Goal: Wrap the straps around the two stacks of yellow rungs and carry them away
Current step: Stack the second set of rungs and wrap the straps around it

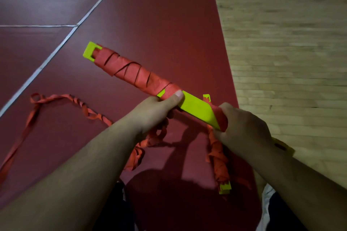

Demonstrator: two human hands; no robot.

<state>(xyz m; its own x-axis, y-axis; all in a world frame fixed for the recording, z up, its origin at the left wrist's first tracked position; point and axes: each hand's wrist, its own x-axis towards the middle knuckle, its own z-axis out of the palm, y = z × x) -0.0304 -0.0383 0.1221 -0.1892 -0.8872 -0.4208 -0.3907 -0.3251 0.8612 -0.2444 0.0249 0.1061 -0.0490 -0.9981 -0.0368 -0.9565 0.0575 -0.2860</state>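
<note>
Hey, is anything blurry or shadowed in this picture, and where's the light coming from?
Head view: dim; the wooden floor is smeared by motion blur, while the stack of yellow rungs and red strap look sharp; the left hand and right hand cast dark shadows on the red mat toward the wearer, so light likely comes from ahead; the mat's edge bows slightly, wide-angle distortion.

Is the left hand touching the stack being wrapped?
Touching: the head view shows the left hand curled round the stack, thumb at the edge of the strap.
</note>
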